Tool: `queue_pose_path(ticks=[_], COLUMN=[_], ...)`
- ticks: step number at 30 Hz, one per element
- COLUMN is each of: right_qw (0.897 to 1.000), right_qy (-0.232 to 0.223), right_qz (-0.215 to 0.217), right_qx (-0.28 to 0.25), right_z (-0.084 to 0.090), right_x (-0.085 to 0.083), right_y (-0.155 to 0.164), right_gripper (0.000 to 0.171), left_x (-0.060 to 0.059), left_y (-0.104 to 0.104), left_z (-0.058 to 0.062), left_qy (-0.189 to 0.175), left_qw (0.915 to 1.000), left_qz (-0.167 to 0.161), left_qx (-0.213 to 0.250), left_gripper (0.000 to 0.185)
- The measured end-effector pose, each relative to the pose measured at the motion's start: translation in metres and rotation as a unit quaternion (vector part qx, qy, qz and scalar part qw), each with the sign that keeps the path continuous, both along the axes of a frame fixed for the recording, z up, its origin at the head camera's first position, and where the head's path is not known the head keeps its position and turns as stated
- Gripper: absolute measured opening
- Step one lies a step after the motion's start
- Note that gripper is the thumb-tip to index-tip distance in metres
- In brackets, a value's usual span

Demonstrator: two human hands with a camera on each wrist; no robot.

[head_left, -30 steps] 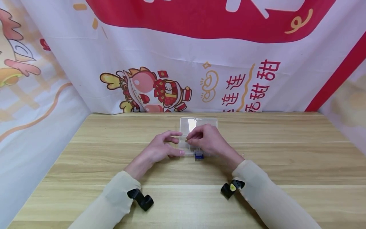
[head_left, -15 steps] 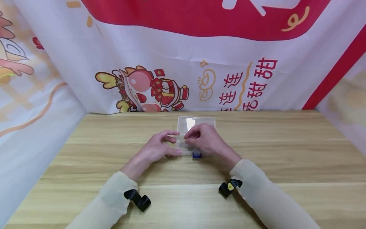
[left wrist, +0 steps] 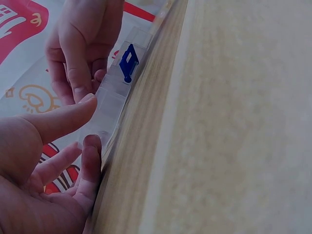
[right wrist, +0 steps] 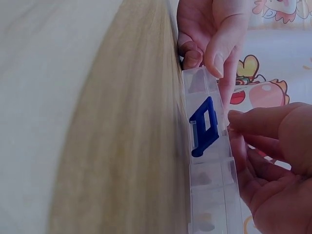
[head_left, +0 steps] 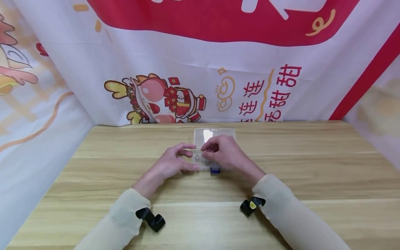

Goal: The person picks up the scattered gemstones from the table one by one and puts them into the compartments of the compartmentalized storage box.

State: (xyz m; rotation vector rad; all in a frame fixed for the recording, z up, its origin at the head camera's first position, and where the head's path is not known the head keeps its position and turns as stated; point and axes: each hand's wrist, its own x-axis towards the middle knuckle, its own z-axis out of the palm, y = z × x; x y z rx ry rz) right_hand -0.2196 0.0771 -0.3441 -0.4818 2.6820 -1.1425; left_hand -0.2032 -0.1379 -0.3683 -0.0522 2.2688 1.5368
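A clear plastic compartment box (head_left: 204, 162) lies with its lid (head_left: 215, 133) raised at the back. A blue latch (right wrist: 204, 126) sticks out from its front side. My left hand (head_left: 173, 161) is at the box's left end, thumb by the front edge and index finger by the back edge, fingers fairly straight. A tiny ring-like piece (head_left: 197, 157) lies in the leftmost compartment; its kind is too small to tell. Over the compartments hovers my right hand (head_left: 223, 151), thumb and index tips slightly apart, nothing visible between them. Small blurred items (right wrist: 204, 178) show through the box wall.
The box stands on a wood-grain table (head_left: 200, 215), near its back edge. A printed white and red cloth (head_left: 187, 52) hangs behind the table. Both sleeves carry a black wrist mount (head_left: 151, 218).
A second ago my right fingers pinched a small brownish piece. It has been let go, and a tiny piece now shows in the left compartment. The left hand has kept its place at the box.
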Motion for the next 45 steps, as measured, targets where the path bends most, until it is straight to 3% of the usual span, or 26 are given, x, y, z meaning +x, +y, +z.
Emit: queue_pose_path(ticks=[13,23,34,45], right_qw=[0.998,0.998,0.998,0.998], right_qy=[0.032,-0.006,0.014,0.015], right_qz=[0.009,-0.027,-0.027,-0.045], right_qx=[-0.056,-0.056,-0.059,-0.04], right_z=[0.005,0.011,0.013,0.007], right_x=[-0.002,-0.008,-0.012,-0.004], right_y=[0.017,0.045,0.072,0.115], right_gripper=[0.005,0.008,0.02,0.025], left_x=[0.003,0.003,0.005,0.005], left_y=[0.001,0.003,0.001,0.002], left_z=[0.0,0.0,0.0,0.001], left_qy=[0.006,0.007,0.014,0.011], left_qw=[0.9998,0.9998,0.9995,0.9995], left_qz=[0.001,0.004,0.008,0.011], left_qx=[0.017,0.019,0.025,0.027], left_gripper=[0.063,0.063,0.066,0.065])
